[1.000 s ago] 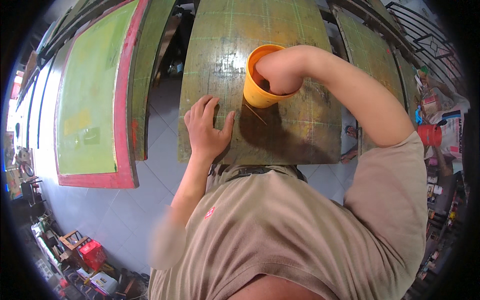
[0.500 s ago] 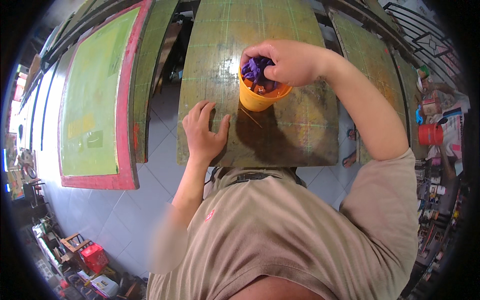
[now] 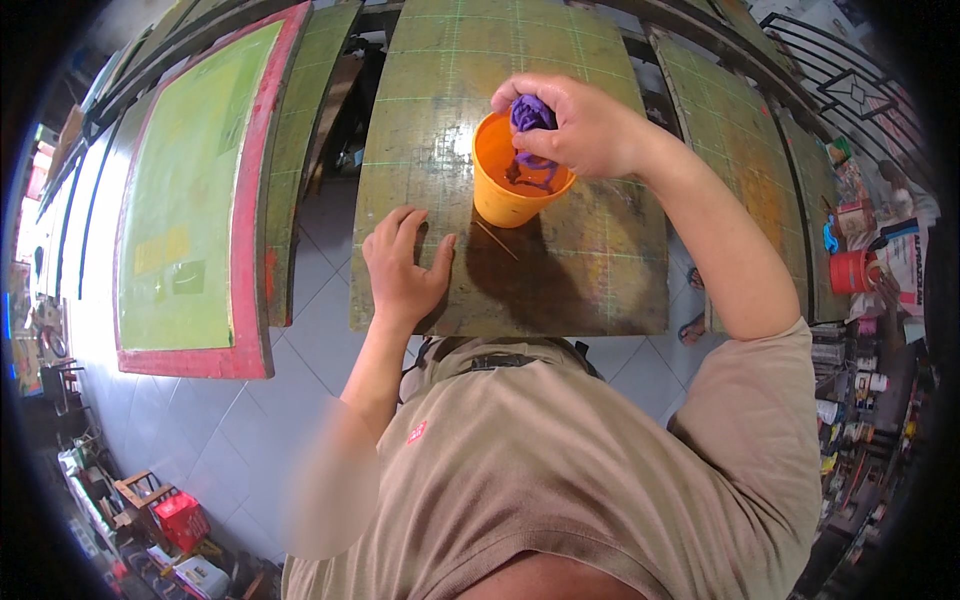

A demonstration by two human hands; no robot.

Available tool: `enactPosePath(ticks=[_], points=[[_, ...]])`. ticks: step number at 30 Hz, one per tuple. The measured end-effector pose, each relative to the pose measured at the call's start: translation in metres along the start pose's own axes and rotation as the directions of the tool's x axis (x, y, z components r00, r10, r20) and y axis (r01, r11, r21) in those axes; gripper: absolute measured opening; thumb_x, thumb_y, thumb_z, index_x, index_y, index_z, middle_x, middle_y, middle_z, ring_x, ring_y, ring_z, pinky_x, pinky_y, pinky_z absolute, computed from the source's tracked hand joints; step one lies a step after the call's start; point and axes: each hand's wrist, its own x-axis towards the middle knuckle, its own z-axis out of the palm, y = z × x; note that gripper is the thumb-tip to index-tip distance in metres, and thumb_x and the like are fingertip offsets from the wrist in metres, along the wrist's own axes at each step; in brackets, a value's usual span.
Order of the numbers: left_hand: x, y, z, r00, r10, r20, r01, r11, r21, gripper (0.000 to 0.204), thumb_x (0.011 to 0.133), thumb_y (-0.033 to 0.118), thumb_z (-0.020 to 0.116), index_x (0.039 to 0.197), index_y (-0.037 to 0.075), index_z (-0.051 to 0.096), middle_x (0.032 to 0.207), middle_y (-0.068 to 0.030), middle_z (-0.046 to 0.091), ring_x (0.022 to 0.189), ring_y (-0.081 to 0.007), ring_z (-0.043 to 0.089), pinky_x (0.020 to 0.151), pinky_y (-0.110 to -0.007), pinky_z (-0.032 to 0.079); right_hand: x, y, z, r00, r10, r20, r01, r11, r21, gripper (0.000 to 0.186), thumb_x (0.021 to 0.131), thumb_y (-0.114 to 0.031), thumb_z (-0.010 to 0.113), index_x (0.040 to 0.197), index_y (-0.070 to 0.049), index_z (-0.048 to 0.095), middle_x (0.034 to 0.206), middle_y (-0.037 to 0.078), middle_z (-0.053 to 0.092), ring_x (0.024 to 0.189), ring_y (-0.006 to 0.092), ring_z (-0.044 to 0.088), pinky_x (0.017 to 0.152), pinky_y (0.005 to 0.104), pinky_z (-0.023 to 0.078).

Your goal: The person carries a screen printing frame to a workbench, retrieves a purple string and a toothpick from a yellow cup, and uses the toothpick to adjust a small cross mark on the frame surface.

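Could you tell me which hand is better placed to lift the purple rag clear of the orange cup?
Right. The right hand already grips the purple rag directly over the orange cup. The left hand lies flat on the green board, beside the cup and holding nothing.

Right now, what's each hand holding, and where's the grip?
The right hand pinches a purple rag by its bunched top, over the orange cup. The left hand holds nothing; it lies flat on the table.
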Motion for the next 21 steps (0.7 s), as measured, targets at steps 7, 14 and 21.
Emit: enactPosePath(ticks=[7, 14, 21], points=[[0.000, 0.000, 0.001, 1.000, 0.023, -0.014, -0.024, 1.000, -0.001, 0.040, 0.072, 0.021, 0.073, 0.105, 0.004, 0.058, 0.109, -0.0122, 0.057, 0.101, -0.0297, 0.053, 0.084, -0.038, 0.037, -0.002, -0.009, -0.007, 0.983, 0.100, 0.152, -0.108, 0.993, 0.042, 0.017, 0.085, -0.008, 0.055, 0.100, 0.000, 0.058, 0.086, 0.014, 0.064, 0.074, 0.0205, 0.066, 0.067, 0.0313, 0.051], [-0.002, -0.001, 0.001, 1.000, 0.009, -0.011, -0.009, 1.000, -0.008, 0.040, 0.073, 0.021, 0.072, 0.105, 0.005, 0.057, 0.109, -0.0126, 0.057, 0.101, -0.0305, 0.053, 0.086, -0.039, 0.036, 0.002, -0.027, -0.011, 0.966, 0.211, 0.147, -0.220, 0.974, 0.053, 0.014, 0.084, -0.009, 0.060, 0.094, 0.000, 0.055, 0.079, 0.006, 0.057, 0.072, 0.0137, 0.054, 0.067, 0.0295, 0.046], [-0.003, 0.000, 0.000, 1.000, -0.006, -0.002, 0.006, 1.000, -0.015, 0.040, 0.073, 0.023, 0.071, 0.106, 0.005, 0.057, 0.110, -0.0128, 0.056, 0.103, -0.0308, 0.052, 0.088, -0.039, 0.036, 0.002, -0.021, -0.012, 0.977, 0.034, 0.211, 0.009, 0.980, -0.200, 0.020, 0.078, -0.002, 0.056, 0.097, 0.001, 0.055, 0.087, 0.014, 0.061, 0.081, 0.0252, 0.059, 0.075, 0.0344, 0.047]])
